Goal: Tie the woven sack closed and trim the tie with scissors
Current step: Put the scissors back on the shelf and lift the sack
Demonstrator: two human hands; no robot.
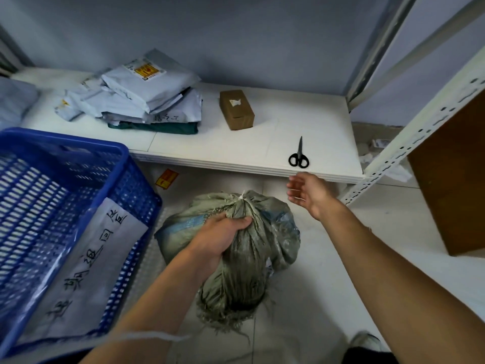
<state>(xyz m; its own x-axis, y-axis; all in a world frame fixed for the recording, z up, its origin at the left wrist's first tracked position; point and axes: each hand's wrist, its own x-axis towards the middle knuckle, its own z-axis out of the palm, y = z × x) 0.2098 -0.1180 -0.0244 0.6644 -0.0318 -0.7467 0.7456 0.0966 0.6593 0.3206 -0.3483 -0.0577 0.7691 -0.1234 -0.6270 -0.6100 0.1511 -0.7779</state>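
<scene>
A grey-green woven sack (pixel 273 232) lies on the floor, its neck bunched and bound by a pale tie (pixel 242 197). My left hand (pixel 220 237) grips the gathered neck just below the tie. My right hand (pixel 305 191) hovers open, palm turned left, between the sack and the shelf edge. Black-handled scissors (pixel 299 155) lie shut on the white shelf (pixel 262 143), directly beyond my right hand and apart from it. The sack's frayed open end spreads toward me.
A blue plastic crate (pixel 63 195) holding a handwritten paper stands at the left. On the shelf sit a pile of mail bags (pixel 141 95) and a small cardboard box (pixel 236 110). A perforated metal shelf post (pixel 409 135) and a brown board (pixel 454 179) stand at the right.
</scene>
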